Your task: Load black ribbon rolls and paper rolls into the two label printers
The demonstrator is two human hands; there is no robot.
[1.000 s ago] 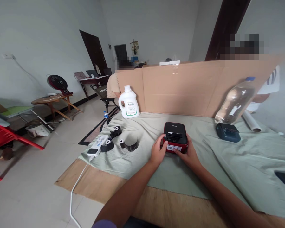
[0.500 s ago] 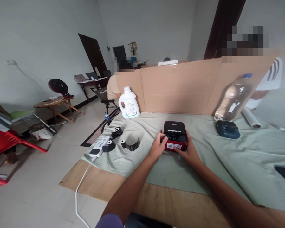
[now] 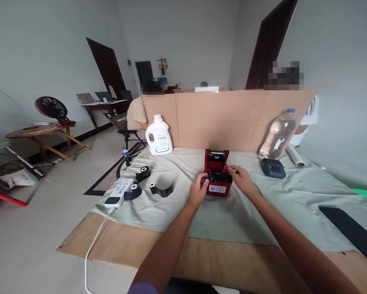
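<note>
1. the red label printer (image 3: 217, 185) sits mid-table on the green cloth (image 3: 263, 204), in front of the cardboard wall (image 3: 232, 118). half a second ago its black lid lies flat and shut; now the lid (image 3: 216, 158) stands upright at the back and the bay is exposed.
2. the left hand (image 3: 198, 191) stays at the printer's left front corner, fingers curled onto the body and gripping it steady.
3. the right hand (image 3: 240, 176) has moved from the front right corner up to the right rim of the open bay. its fingers lie loose and spread, touching but clasping nothing.
4. judging from this, the opening step looks done and the inside is reachable. whether a roll sits within, i cannot tell.
5. the label rolls (image 3: 161, 188) lie well to the left, apart from both hands, near the power strip (image 3: 118, 192).
</note>
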